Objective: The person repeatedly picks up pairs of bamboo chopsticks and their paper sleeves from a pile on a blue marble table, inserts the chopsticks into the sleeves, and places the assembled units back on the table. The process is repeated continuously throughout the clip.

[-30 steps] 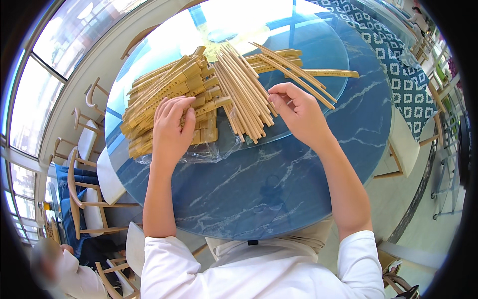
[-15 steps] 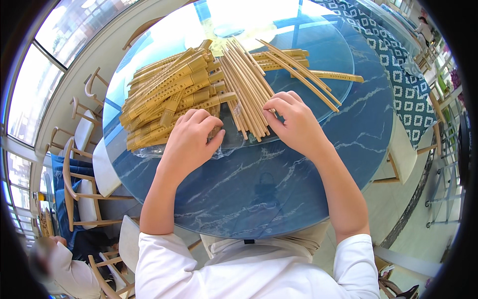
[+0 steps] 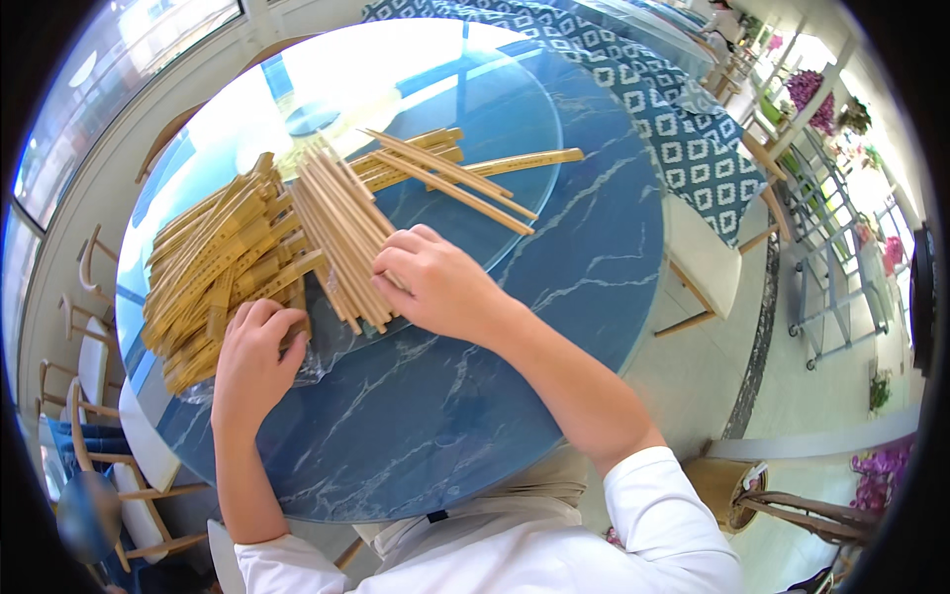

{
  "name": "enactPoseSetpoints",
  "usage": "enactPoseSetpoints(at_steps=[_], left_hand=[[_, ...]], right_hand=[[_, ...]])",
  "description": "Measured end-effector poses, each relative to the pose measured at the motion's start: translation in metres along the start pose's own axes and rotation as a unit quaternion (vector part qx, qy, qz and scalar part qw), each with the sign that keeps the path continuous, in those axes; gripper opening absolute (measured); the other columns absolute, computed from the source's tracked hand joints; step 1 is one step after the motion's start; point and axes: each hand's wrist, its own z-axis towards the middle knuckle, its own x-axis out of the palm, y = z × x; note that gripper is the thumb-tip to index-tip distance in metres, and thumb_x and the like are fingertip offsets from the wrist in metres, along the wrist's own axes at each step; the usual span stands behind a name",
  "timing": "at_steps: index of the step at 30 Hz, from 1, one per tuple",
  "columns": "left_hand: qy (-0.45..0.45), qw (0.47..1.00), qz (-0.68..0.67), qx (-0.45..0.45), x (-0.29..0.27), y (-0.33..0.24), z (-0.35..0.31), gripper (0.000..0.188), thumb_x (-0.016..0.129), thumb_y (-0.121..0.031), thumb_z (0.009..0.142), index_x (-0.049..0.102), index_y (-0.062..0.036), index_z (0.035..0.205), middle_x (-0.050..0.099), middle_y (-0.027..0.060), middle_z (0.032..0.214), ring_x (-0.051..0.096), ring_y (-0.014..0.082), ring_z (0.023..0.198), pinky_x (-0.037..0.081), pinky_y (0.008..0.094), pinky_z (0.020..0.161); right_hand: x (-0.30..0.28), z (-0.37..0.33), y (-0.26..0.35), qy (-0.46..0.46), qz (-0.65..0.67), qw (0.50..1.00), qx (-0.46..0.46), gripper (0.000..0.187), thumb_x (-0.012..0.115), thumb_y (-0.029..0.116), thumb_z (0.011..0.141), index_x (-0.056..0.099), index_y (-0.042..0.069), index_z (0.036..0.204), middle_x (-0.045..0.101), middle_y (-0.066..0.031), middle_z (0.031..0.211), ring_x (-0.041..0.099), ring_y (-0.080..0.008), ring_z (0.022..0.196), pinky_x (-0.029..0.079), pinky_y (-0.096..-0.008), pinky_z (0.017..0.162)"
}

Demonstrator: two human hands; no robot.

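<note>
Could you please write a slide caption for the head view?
Both hands, left hand and right hand, sort a pile of wooden chopsticks on a round blue marble table.

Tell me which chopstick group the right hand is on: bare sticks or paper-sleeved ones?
The right hand rests on the bare wooden chopstick bundle; the paper-sleeved chopstick pile lies by the left hand.

A round blue marble-patterned table is seen from above, with a glass turntable set on it. A pile of paper-wrapped chopsticks is spread across the turntable's left part, and a bundle of bare wooden chopsticks is laid beside it. The bare bundle's near end is covered by the right hand, fingers curled. The left hand is rested on clear plastic wrap at the wrapped pile's near edge.
</note>
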Motion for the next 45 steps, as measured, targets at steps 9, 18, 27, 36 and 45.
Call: enactPoseSetpoints(at_steps=[9,18,27,36,45], left_hand=[[0.006,0.998,-0.040,-0.039,0.0005,-0.0074,-0.0005,0.022,0.077,-0.009,0.084,0.074,-0.0024,0.104,0.063,0.0118,0.101,0.060,0.0336,0.104,0.050,0.0439,0.093],[0.007,1.000,-0.003,-0.003,-0.0021,-0.0067,-0.0012,0.025,0.076,-0.007,0.083,0.073,0.0001,0.106,0.063,0.0132,0.103,0.060,0.0346,0.105,0.051,0.0435,0.092],[-0.005,1.000,-0.006,0.007,-0.0002,-0.0039,-0.0019,0.022,0.076,-0.006,0.083,0.074,0.0000,0.104,0.063,0.0134,0.101,0.061,0.0351,0.103,0.051,0.0440,0.092],[-0.004,1.000,-0.002,-0.006,-0.0011,-0.0095,-0.0007,0.019,0.077,-0.010,0.084,0.073,-0.0021,0.102,0.064,0.0128,0.099,0.061,0.0344,0.102,0.051,0.0447,0.093],[-0.009,1.000,-0.003,0.002,-0.0014,-0.0072,-0.0018,0.017,0.075,-0.009,0.085,0.073,-0.0017,0.101,0.064,0.0129,0.100,0.062,0.0349,0.102,0.051,0.0450,0.092]], right_hand=[[0.0047,-0.0037,-0.0013,-0.024,0.017,1.000,0.002,0.009,0.070,0.012,0.092,0.068,0.003,0.089,0.066,-0.0116,0.095,0.062,-0.0322,0.097,0.055,-0.0412,0.089],[0.0038,-0.0032,0.0004,-0.016,0.024,1.000,0.006,0.011,0.069,0.013,0.092,0.068,0.002,0.090,0.066,-0.0127,0.096,0.063,-0.0333,0.099,0.055,-0.0422,0.089],[0.0041,-0.0038,0.0004,-0.008,0.010,1.000,0.002,0.009,0.071,0.012,0.093,0.070,0.003,0.093,0.068,-0.0093,0.097,0.064,-0.0317,0.097,0.055,-0.0406,0.087],[0.0039,-0.0040,0.0011,-0.002,0.019,1.000,0.008,0.012,0.069,0.014,0.094,0.069,0.003,0.090,0.066,-0.0119,0.095,0.063,-0.0328,0.098,0.055,-0.0419,0.089],[0.0031,-0.0034,0.0032,0.000,0.024,1.000,0.009,0.013,0.068,0.014,0.094,0.069,0.002,0.089,0.066,-0.0130,0.095,0.063,-0.0335,0.099,0.054,-0.0426,0.090]])
